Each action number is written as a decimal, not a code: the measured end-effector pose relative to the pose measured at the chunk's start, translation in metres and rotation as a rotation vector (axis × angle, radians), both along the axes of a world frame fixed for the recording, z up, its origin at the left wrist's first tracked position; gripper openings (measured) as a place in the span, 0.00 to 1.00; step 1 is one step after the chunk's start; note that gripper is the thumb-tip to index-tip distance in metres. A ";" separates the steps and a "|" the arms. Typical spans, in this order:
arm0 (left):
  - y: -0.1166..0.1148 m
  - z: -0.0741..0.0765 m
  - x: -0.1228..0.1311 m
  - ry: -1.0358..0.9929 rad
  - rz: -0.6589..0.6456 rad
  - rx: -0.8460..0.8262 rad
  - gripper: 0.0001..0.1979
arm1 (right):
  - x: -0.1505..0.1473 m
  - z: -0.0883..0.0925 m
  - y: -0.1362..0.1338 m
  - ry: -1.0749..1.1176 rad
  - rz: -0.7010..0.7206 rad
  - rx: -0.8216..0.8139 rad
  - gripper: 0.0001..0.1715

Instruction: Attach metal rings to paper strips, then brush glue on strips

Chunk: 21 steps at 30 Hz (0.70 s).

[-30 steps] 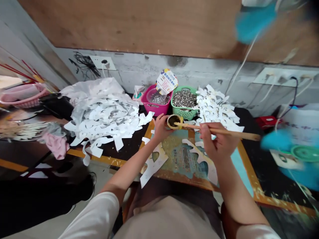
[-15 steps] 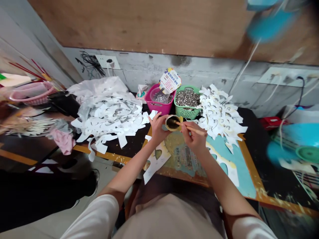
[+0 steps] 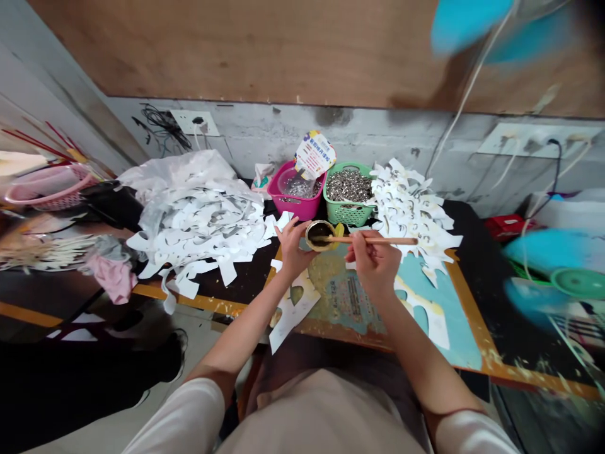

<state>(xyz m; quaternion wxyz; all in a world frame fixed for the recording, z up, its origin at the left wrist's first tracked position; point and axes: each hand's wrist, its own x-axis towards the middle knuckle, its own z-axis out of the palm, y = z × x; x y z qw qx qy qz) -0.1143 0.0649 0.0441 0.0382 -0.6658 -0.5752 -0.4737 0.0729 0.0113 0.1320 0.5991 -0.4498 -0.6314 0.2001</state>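
My left hand [image 3: 293, 248] holds a small round container [image 3: 320, 236] with its dark opening tipped toward me. Between the fingers of my right hand [image 3: 375, 257] is a wooden stick [image 3: 394, 241], lying nearly level, its left end inside the container's mouth. Yellow material [image 3: 339, 236] clings to the container's right rim. Below my left hand, a white cut-out piece [image 3: 295, 309] lies over the table's front edge. Another white cut-out with yellowish edges [image 3: 437, 321] rests on a light blue sheet [image 3: 466, 328] to the right of my right forearm.
A pink basket [image 3: 295, 207] and a green basket [image 3: 350, 214] of small metal parts stand at the back. White cut-outs are heaped at left [image 3: 203, 221] and right [image 3: 411, 214]. Blurred blue blades [image 3: 467, 25] show at upper right.
My right hand has moved slightly right and lower, and the stick has swung to nearly level, with more of it showing. The whole view has shifted a little.
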 end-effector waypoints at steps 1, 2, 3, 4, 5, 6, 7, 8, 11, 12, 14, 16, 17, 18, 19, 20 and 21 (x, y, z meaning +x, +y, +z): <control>0.001 0.001 -0.001 0.003 -0.006 0.007 0.29 | 0.001 -0.003 -0.003 0.084 -0.005 -0.015 0.16; 0.001 0.002 -0.001 0.009 -0.014 0.013 0.29 | 0.001 -0.005 -0.006 0.154 -0.013 -0.016 0.15; 0.001 0.003 -0.002 0.017 -0.019 0.016 0.29 | 0.001 -0.008 -0.010 0.210 -0.020 -0.008 0.14; 0.001 0.005 -0.001 0.026 -0.020 0.013 0.29 | 0.000 -0.010 -0.013 0.254 -0.029 0.008 0.13; 0.001 0.007 -0.001 0.035 -0.020 0.005 0.29 | 0.000 -0.011 -0.017 0.285 -0.039 0.026 0.12; 0.001 0.009 0.000 0.043 -0.019 -0.006 0.30 | -0.001 -0.012 -0.019 0.303 -0.049 0.043 0.12; 0.001 0.011 0.000 0.047 -0.017 -0.013 0.30 | -0.001 -0.013 -0.022 0.308 -0.061 0.058 0.11; 0.001 0.012 0.001 0.050 -0.019 -0.019 0.30 | -0.001 -0.014 -0.024 0.299 -0.070 0.069 0.11; 0.002 0.013 0.002 0.055 -0.022 -0.023 0.28 | -0.001 -0.015 -0.027 0.212 -0.079 0.087 0.12; 0.003 0.013 0.002 0.057 -0.021 -0.025 0.28 | -0.001 -0.015 -0.028 0.185 -0.080 0.092 0.12; 0.006 0.009 -0.002 0.063 -0.010 -0.034 0.26 | 0.000 -0.011 -0.031 0.167 -0.087 0.117 0.12; 0.010 0.004 -0.010 0.059 0.017 -0.054 0.26 | 0.003 -0.004 -0.035 0.189 -0.111 0.172 0.11; 0.012 0.000 -0.014 0.050 0.036 -0.065 0.26 | 0.005 0.001 -0.037 0.200 -0.125 0.208 0.10; 0.013 -0.003 -0.019 0.037 0.054 -0.073 0.27 | 0.007 0.006 -0.040 0.204 -0.137 0.241 0.09; 0.014 -0.005 -0.023 0.023 0.069 -0.074 0.28 | 0.009 0.012 -0.042 0.191 -0.147 0.267 0.08; 0.015 -0.007 -0.027 0.012 0.078 -0.069 0.29 | 0.010 0.017 -0.044 0.157 -0.155 0.282 0.07; 0.015 -0.008 -0.029 0.006 0.082 -0.059 0.29 | 0.010 0.023 -0.045 0.101 -0.156 0.287 0.07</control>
